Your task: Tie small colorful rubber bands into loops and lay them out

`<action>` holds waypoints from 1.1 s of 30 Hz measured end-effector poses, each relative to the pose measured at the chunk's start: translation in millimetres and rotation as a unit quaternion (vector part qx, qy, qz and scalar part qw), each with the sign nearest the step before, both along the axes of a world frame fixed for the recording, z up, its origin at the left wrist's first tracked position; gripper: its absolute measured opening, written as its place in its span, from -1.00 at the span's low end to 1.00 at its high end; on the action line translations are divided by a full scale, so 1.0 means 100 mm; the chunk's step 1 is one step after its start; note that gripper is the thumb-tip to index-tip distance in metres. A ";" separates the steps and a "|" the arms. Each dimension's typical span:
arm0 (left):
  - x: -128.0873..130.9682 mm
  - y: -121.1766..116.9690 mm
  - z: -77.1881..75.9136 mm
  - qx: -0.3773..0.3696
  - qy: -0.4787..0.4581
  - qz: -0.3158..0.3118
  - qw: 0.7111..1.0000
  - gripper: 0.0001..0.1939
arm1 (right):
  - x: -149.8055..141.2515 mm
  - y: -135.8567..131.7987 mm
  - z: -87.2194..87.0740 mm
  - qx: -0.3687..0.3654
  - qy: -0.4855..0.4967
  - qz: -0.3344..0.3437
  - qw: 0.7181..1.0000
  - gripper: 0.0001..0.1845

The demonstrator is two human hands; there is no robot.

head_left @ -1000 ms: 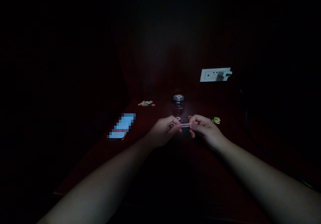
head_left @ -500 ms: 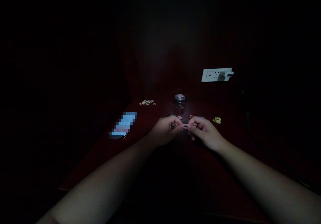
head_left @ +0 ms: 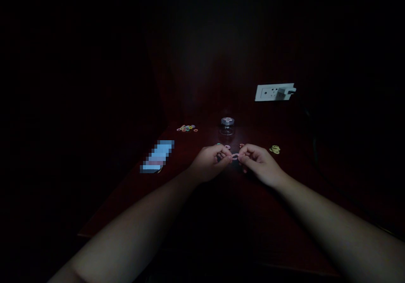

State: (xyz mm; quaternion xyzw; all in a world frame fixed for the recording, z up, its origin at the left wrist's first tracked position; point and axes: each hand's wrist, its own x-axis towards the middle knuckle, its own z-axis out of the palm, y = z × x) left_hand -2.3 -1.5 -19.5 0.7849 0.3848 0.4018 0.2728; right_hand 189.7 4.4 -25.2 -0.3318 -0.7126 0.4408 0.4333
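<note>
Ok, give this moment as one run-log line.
Left grip: pale pink ring-shaped band; right grip: same band, opposite side; beyond: clear round lidded jar; rightward: piled yellow ring-shaped bands

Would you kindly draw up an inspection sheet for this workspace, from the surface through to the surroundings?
Surface: dark reddish table, dimly lit.
Items: pink band in hand; mixed-colour bands piled far left; yellow bands at right; lidded transparent jar upright beyond the hands, contents unclear.
Clutter: pixelated bluish rectangle at left.
Hands: left hand and right hand pinch opposite sides of the pink band.
Cables: dark cable at right, partly lost in shadow.
Surroundings: white wall socket with plug; elsewhere mostly too dark.
</note>
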 end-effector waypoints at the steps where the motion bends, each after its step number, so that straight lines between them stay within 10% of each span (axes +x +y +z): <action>1: 0.00 0.00 0.00 -0.001 0.000 -0.001 1.000 -0.77 | 0.00 0.00 0.00 0.004 -0.002 -0.002 1.000 -0.73; 33: 0.03 -0.01 0.06 0.101 0.057 0.007 0.993 -0.85 | -0.09 -0.11 0.12 0.008 -0.042 -0.020 0.999 -0.64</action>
